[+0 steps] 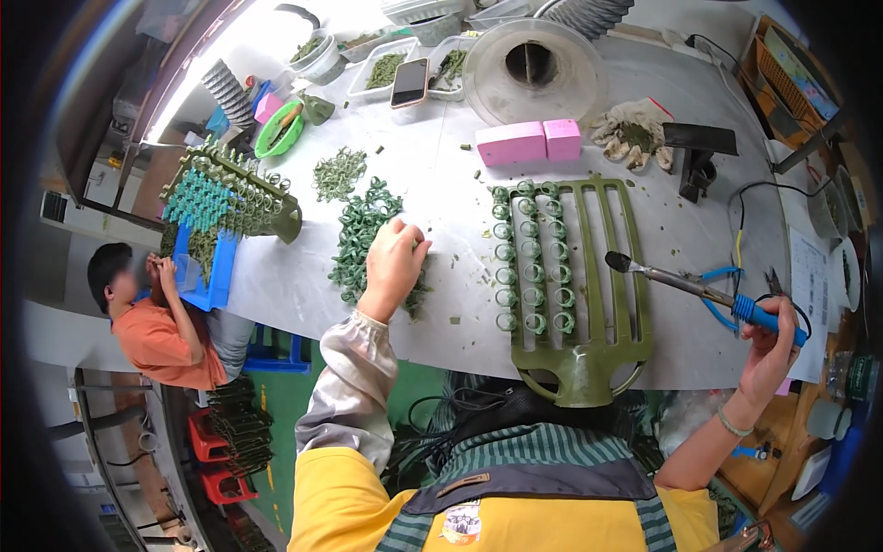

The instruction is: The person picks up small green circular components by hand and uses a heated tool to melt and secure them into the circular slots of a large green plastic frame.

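Observation:
My left hand (394,265) reaches over the right side of a pile of dark green ring-shaped pieces (361,230). Its thumb and fingers are pinched together, and what they hold is hidden. In my right hand (771,357), at the right edge of the table, is a soldering iron (676,281), gripped by its blue handle. The iron's dark, spoon-like tip points left, over the right bars of an olive-green slotted rack (583,373). Three rows of green rings (533,247) stand along the rack's left bars; its right bars carry none.
Pink blocks (510,144), a glove (633,129) and a black stand (697,152) lie beyond the rack. A phone (410,83) rests by plastic tubs. Far left, a person in orange (166,340) works beside a blue tray (217,276) and a ring-filled rack (287,216). A cord trails at right.

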Available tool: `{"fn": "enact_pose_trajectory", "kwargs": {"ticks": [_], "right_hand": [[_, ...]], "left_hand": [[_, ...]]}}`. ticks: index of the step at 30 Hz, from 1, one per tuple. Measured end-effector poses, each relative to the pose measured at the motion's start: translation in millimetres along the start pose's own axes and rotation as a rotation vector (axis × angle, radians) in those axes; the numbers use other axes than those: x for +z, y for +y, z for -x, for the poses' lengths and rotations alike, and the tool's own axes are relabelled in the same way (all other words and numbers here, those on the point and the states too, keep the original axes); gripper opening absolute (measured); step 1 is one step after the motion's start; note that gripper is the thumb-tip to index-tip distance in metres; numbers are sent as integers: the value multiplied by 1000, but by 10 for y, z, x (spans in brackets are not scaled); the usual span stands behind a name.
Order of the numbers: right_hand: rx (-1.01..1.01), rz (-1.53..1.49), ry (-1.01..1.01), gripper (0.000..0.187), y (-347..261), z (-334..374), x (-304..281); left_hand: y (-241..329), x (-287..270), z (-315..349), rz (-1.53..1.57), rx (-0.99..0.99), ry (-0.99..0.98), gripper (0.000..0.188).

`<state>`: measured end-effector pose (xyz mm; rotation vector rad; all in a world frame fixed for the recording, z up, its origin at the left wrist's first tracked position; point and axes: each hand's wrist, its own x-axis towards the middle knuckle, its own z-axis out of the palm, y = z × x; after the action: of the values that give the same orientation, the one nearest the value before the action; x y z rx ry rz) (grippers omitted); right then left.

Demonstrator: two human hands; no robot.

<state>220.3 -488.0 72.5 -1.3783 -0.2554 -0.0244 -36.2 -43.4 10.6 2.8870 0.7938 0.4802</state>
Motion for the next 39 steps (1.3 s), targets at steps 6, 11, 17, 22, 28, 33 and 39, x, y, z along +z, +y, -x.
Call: {"fn": "enact_pose_trajectory", "kwargs": {"ticks": [6, 11, 17, 22, 28, 33, 39], "right_hand": [[10, -5, 33, 29, 36, -42, -3], [34, 3, 42, 29, 72, -72, 17], [45, 1, 68, 28, 73, -102, 53], [40, -7, 58, 26, 159, -133, 231], [69, -43, 12, 25, 342, -207, 577], [87, -56, 0, 27, 560, -260, 684], [88, -114, -17, 26, 698, -290, 786]], "left_hand": [[8, -42, -201, 735, -354, -223, 15], [52, -5, -185, 1035, -351, -320, 15], [189, -147, -278, 872, -323, -442, 31], [606, -213, -507, 938, -233, -306, 24], [1238, 206, -1098, 934, 154, -328, 27], [1475, 353, -1289, 682, 236, -251, 25], [1534, 611, -1375, 568, 327, -167, 25]]}}
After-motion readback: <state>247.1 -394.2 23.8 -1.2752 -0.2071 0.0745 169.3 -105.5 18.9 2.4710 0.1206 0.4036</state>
